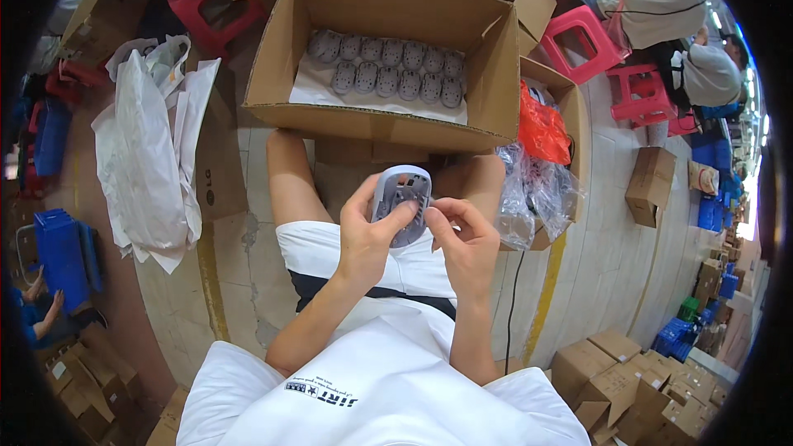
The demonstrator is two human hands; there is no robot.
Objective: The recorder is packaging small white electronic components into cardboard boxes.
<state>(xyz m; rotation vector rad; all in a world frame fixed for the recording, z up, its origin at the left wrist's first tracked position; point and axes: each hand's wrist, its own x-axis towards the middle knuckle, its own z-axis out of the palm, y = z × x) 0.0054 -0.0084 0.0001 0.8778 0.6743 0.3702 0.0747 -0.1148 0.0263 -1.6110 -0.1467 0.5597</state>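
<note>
Over my lap, my left hand [368,227] grips a grey oval plastic shell [408,235], shaped like a computer mouse housing. Its hollow inside faces up, with ribs and small dark parts, and a rounded opening shows at the far end. My left thumb presses into the middle of it. Close against the shell's right edge, my right hand [467,235] has thumb and forefinger pinched together; what lies between them is too small to make out. Beyond my knees, an open cardboard box [372,125] holds two rows of similar grey shells [388,80] on white sheeting.
A second carton at the right carries a red plastic bag [543,128] and clear plastic bags [529,198]. White plastic sheeting [153,149] hangs at the left. Pink stools [581,45], a small carton [651,186] and stacked cartons [607,376] surround me; other people sit at the far right.
</note>
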